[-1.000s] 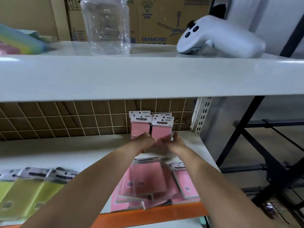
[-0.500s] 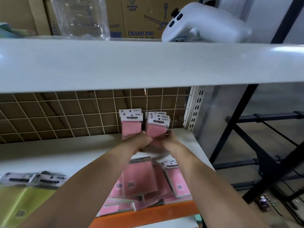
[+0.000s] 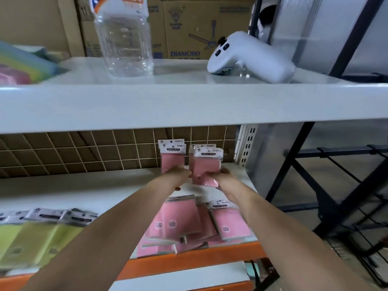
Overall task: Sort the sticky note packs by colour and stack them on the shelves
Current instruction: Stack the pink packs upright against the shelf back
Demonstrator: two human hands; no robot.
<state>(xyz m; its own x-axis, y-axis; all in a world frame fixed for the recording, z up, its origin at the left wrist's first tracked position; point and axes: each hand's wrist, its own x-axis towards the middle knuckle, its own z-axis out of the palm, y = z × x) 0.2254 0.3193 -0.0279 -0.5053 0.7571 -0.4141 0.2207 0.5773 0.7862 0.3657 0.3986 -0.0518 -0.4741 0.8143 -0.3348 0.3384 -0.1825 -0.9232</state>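
While both hands reach to the back of the lower shelf (image 3: 88,185), the right hand (image 3: 223,177) pinches a small bunch of pink packs (image 3: 206,165) by the bottom and stands them up beside another standing pink pack (image 3: 172,157), which the left hand (image 3: 178,174) touches; whether those fingers curl round it cannot be told. The packs stand on thin edges, so they look easy to tip: a small bump, or letting go too soon, could make them fall flat or slide apart. An arm could also push the loose pile of pink packs (image 3: 189,225) off the front edge. Yellow packs (image 3: 42,238) lie well apart on the left. Pack tops read "STICKY NOTE". A cardboard box (image 3: 189,28) behind the top shelf (image 3: 189,106) reads "DIAMOND".
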